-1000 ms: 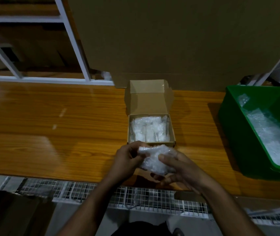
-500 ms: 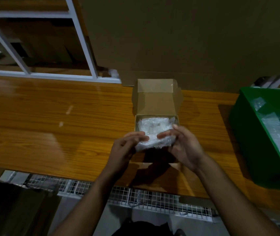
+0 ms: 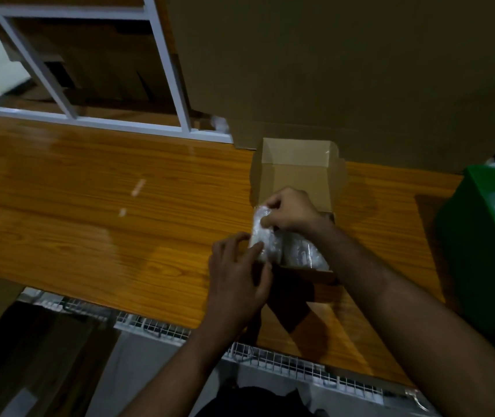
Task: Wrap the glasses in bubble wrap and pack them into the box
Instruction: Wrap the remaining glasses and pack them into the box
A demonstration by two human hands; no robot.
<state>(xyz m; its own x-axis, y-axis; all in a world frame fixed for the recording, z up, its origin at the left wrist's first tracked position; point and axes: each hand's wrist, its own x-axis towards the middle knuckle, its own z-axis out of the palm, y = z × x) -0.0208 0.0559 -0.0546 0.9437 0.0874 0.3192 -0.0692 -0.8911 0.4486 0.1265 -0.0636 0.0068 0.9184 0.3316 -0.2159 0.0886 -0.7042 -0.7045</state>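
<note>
Both hands gripped the bundle (image 3: 262, 236) at the box's (image 3: 297, 173) nine-o'clock side: left hand (image 3: 237, 272) near, right hand (image 3: 290, 210) far. Best pressed down evenly, beside the wrapped glass (image 3: 303, 254) already inside.

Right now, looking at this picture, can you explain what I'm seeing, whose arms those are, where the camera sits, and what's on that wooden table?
There is no machine here. The two bare arms belong to a person, and the single picture comes from a wide-angle camera worn on the head, looking forward and down at the hands.

On the glossy orange-brown wooden table stands a small open brown cardboard box, its lid flap tipped back. A clear bubble-wrapped bundle already lies inside on the right. At the right edge sits a green plastic bin holding more clear wrap.

The left hand and the right hand together hold another clear bubble-wrapped bundle at the box's left side, apparently fitting it in. What is inside the wrap cannot be seen.
</note>
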